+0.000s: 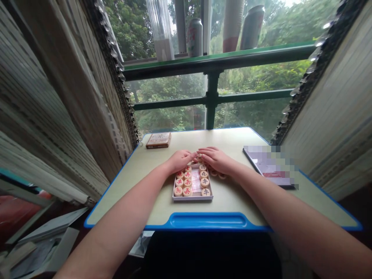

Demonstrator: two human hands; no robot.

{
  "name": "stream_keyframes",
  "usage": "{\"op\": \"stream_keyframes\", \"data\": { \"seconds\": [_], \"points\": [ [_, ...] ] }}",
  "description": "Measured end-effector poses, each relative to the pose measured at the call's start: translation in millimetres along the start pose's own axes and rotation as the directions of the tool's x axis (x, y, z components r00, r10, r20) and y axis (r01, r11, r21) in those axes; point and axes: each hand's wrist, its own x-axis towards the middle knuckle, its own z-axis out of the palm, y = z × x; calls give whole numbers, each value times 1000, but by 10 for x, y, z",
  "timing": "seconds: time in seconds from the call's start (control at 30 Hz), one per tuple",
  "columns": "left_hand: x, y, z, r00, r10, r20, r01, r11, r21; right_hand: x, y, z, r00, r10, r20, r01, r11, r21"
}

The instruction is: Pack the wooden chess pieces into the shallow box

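A shallow white box of round wooden Chinese chess pieces lies on the small table in front of me. Red-marked pieces fill two columns at its left, and black-marked pieces form a column at its right. A strip of the printed bottom shows between them. My left hand reaches over the box's far left corner, fingers stretched toward a few pieces behind it. Across from it, my right hand spreads its fingers over those pieces. Some loose chess pieces show beneath my right hand; others are hidden.
A flat brown-edged box sits at the table's far left. On the right lies a dark-edged flat item, partly pixelated. The table has a blue rim with a molded tray. Curtains flank both sides; cans stand by the window.
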Motion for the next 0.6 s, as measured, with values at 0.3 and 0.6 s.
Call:
{"op": "stream_keyframes", "data": {
  "seconds": [0.3, 0.6],
  "points": [
    [-35, 46, -27, 999, -50, -12, 51, 996, 75, -7, 229, -65, 982, 185, -48, -188, 981, -53],
    [-54, 45, -1, 998, -66, -21, 66, 998, 22, 20, 204, -51, 966, 254, -42, -256, 966, -44]
  ]
}}
